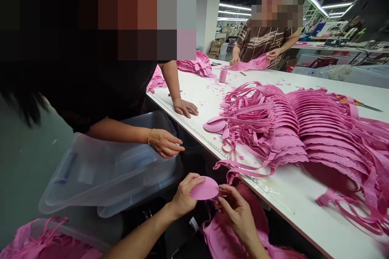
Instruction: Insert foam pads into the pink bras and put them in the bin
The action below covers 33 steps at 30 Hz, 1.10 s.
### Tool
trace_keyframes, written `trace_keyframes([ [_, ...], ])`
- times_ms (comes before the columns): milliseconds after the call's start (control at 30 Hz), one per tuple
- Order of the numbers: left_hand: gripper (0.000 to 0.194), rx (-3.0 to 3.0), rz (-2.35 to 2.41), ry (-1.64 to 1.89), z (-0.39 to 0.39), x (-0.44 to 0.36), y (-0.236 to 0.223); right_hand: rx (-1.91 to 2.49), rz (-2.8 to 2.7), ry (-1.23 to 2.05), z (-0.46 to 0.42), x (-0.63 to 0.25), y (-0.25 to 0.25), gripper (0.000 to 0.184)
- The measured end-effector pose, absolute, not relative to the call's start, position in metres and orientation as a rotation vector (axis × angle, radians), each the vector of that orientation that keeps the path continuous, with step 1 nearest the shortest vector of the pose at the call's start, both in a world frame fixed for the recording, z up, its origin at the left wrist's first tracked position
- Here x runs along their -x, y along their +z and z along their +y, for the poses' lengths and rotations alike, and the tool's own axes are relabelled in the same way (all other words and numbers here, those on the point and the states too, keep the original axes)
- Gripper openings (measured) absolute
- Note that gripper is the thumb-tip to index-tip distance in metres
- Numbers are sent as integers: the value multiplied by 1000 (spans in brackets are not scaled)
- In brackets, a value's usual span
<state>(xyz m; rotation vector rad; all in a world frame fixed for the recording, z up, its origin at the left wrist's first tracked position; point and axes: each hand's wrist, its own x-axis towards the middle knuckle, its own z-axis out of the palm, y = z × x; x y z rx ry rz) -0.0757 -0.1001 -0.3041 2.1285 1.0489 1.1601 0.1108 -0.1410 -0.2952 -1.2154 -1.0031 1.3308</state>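
Note:
My left hand (186, 194) grips a smooth pink oval bra pad (204, 188), thumb on top and fingers beneath. Close by at the pad's right end, my right hand (238, 212) is closed, with its thumb and fingertips pinched at the edge of a pink bra (220, 230). That bra lies over my lap below the table edge, partly covered by my right hand and forearm. What exactly lies between the right fingertips is small and partly hidden. On the table ahead, another pink oval pad (214, 125) rests beside a long nested stack of pink bras (328, 129) with loose straps.
A co-worker in black leans in at left, one hand (186, 107) flat on the white table (322, 222). Clear plastic bins (106, 186) stand below. Another person handles pink fabric (251, 64) across the table. Scissors (367, 107), a thread spool (223, 75) and a pink-filled bin lie around.

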Motion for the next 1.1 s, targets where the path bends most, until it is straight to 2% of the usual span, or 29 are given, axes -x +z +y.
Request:
trace_keyframes([
  [300, 40, -2023, 893, 1043, -105, 65, -275, 1141, -1457, 1079, -145, -124, -285, 19],
  [467, 52, -1915, 809, 940, -109, 58, -260, 1158, -1393, 1171, -155, -129, -265, 16],
  [667, 24, -1529, 869, 954, -121, 36, -254, 1174, -1108, 1112, -167, -121, -264, 21],
  [800, 13, -1414, 952, 940, -122, 24, -247, 1107, -833, 1237, -169, -118, -266, 27],
  [900, 36, -1375, 1016, 881, -119, 22, -239, 1068, -747, 1370, -169, -120, -263, 25],
  [967, 44, -1359, 1035, 843, -117, 21, -235, 1051, -734, 1439, -168, -123, -260, 32],
  [1033, 29, -1333, 1016, 817, -116, 19, -234, 1059, -784, 1477, -168, -126, -257, 33],
  [1100, 14, -1286, 989, 823, -117, 17, -236, 1097, -846, 1473, -167, -128, -255, 25],
])
